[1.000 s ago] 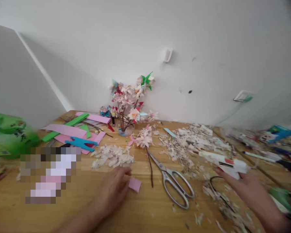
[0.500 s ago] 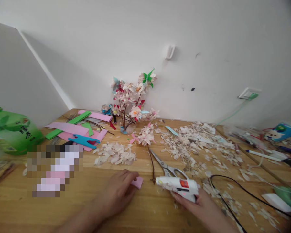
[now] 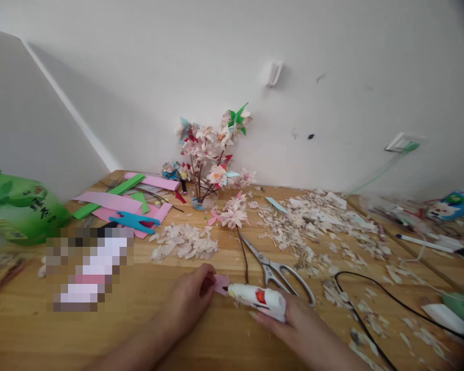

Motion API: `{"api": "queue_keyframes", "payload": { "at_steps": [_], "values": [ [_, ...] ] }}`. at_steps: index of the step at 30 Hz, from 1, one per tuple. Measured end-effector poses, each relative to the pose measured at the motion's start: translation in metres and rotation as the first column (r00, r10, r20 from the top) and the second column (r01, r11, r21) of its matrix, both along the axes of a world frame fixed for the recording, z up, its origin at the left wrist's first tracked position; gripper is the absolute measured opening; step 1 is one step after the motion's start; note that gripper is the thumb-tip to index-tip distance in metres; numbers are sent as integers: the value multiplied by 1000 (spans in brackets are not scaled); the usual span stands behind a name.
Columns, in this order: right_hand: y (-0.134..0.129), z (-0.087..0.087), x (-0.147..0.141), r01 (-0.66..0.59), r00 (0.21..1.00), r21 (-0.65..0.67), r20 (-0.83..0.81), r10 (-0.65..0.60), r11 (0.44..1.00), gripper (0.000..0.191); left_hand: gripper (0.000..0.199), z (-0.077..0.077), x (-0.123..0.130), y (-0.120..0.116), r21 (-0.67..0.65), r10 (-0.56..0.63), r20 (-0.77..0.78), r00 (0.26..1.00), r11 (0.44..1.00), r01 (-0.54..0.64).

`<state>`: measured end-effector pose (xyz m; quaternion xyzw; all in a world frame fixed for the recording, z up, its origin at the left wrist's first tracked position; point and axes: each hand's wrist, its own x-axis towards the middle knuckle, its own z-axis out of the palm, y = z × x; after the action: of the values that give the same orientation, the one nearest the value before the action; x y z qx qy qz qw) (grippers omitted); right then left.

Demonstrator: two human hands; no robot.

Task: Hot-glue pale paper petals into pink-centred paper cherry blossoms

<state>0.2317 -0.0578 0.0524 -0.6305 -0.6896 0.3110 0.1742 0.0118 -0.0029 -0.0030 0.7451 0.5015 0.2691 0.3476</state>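
My left hand (image 3: 191,299) pinches a small piece of pink paper (image 3: 220,285) just above the wooden table. In my right hand (image 3: 290,319) is a white hot glue gun (image 3: 255,299) with a red-orange mark on its side. The gun's nozzle points left and meets the right edge of the pink paper; whether glue is coming out I cannot make out. Behind the gun lie open metal scissors (image 3: 270,268). A pale pink handmade flower (image 3: 234,212) on a brown twig stem (image 3: 243,255) lies beside their blades.
A bunch of handmade flowers (image 3: 204,154) stands against the wall. Loose pale petals form a pile (image 3: 185,241), with a wider scatter (image 3: 309,221) to the right. Coloured paper strips (image 3: 108,201) and a green bottle (image 3: 23,206) are at left. A black cable (image 3: 355,309) curves at right.
My right hand has brought the glue gun left, from beside the scissors to the pink paper. My left hand has turned slightly and still holds the paper.
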Motion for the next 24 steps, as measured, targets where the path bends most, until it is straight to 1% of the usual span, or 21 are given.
{"api": "queue_keyframes", "payload": {
  "at_steps": [3,6,10,15,20,24],
  "values": [
    [6,3,-7,-62,997,-1,40,62,998,26,13,-4,1,1,-66,32,135,990,998,-24],
    [11,5,-13,-55,994,-24,89,57,998,30,12,-3,2,1,-136,85,239,967,989,-53],
    [14,9,-21,-82,988,-27,133,85,996,30,16,-2,3,2,-219,154,347,925,972,-80],
    [17,14,-26,-93,982,-23,165,95,995,32,19,-4,3,4,-264,215,396,893,958,-114],
    [17,17,-27,-105,977,-34,183,109,994,31,19,-3,5,5,-271,232,417,879,955,-124],
    [18,18,-28,-110,975,-27,189,113,994,31,18,-4,5,6,-272,234,411,881,954,-126]
  ]
}}
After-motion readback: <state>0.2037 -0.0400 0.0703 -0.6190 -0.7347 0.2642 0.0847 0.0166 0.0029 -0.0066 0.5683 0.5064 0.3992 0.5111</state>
